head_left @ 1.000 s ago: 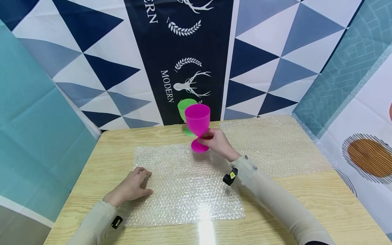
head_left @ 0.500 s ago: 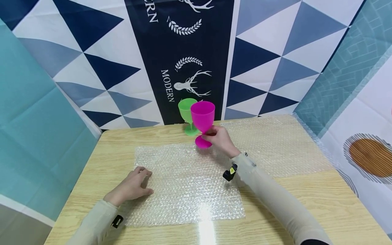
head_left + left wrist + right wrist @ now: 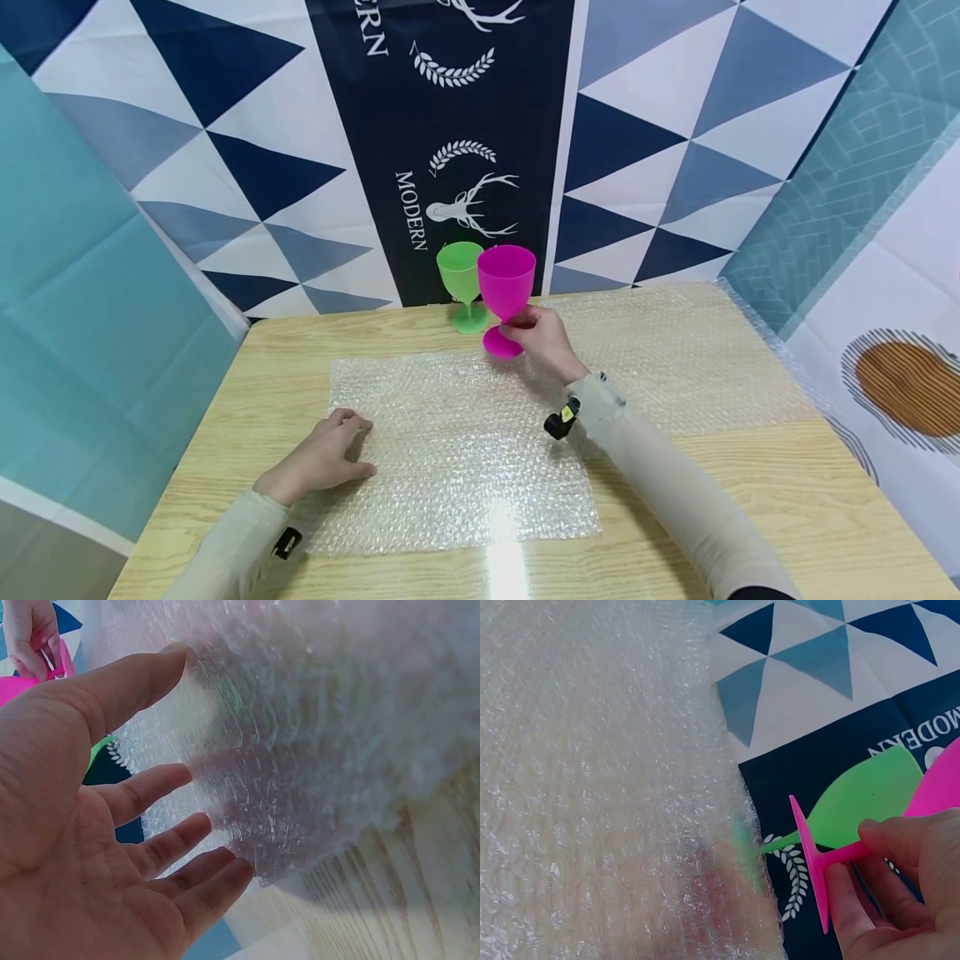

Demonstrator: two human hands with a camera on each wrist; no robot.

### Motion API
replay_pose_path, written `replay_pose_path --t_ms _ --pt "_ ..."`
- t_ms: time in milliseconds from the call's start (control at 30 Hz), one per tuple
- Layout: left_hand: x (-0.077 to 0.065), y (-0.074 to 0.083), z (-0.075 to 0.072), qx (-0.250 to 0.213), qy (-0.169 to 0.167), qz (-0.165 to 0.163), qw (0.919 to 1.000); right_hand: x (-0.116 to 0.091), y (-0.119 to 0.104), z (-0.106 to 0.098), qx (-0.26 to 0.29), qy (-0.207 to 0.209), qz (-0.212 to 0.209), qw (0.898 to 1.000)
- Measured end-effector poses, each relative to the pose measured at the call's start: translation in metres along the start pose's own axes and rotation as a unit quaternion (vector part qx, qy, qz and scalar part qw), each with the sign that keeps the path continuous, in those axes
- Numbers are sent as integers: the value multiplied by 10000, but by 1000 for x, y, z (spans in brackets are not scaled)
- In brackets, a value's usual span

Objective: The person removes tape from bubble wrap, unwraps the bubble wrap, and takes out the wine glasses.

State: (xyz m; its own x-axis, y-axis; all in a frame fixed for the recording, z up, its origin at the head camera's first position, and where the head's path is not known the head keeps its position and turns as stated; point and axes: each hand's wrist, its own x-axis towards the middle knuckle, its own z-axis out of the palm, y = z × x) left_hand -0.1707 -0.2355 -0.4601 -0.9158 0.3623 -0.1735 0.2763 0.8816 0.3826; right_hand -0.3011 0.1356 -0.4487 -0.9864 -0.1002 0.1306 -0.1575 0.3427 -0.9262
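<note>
My right hand (image 3: pixel 546 337) pinches a pink plastic goblet (image 3: pixel 506 279) by its stem, just over the foot, as the right wrist view shows. The goblet is upright, close over the far edge of a bubble wrap sheet (image 3: pixel 450 467). Behind and left of it stands a green goblet (image 3: pixel 459 271), its right side overlapped by the pink one in the head view. At the sheet's left edge my left hand (image 3: pixel 322 454) rests with relaxed, spread fingers. In the left wrist view its fingertips touch the bubble wrap (image 3: pixel 300 750) and nothing lies in the palm.
A second bubble wrap sheet (image 3: pixel 675 358) covers the back right of the wooden table (image 3: pixel 247 392). A patterned cloth wall (image 3: pixel 480 108) rises right behind the table, with a teal panel (image 3: pixel 97 292) on the left and a patterned one (image 3: pixel 892 250) on the right.
My right hand has carried the pink goblet a little right and back, so more of the green goblet shows. The left hand has stayed in place.
</note>
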Motion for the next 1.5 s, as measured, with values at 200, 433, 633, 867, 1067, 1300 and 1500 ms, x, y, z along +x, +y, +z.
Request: replay_pose_path --t_ms 200,433,633,867,1067,1300,1500 --pt "-1 0 -1 -2 12 12 10000 2 -1 -1 -26 111 41 9999" --pt "-3 1 -2 1 32 51 10000 4 1 0 -130 239 103 9996" --pt "-3 0 -2 36 11 76 10000 6 3 1 -68 368 119 9992" --pt "-5 0 -1 35 11 91 10000 8 2 2 -183 416 84 9989" --pt "-4 1 -2 10 20 122 9999 11 1 0 -462 461 48 9979" --pt "-2 0 -1 -47 20 120 9999 14 2 -1 -526 524 65 9972" --pt "-2 -1 -1 -66 56 128 9999 16 3 -2 -591 567 62 9966"
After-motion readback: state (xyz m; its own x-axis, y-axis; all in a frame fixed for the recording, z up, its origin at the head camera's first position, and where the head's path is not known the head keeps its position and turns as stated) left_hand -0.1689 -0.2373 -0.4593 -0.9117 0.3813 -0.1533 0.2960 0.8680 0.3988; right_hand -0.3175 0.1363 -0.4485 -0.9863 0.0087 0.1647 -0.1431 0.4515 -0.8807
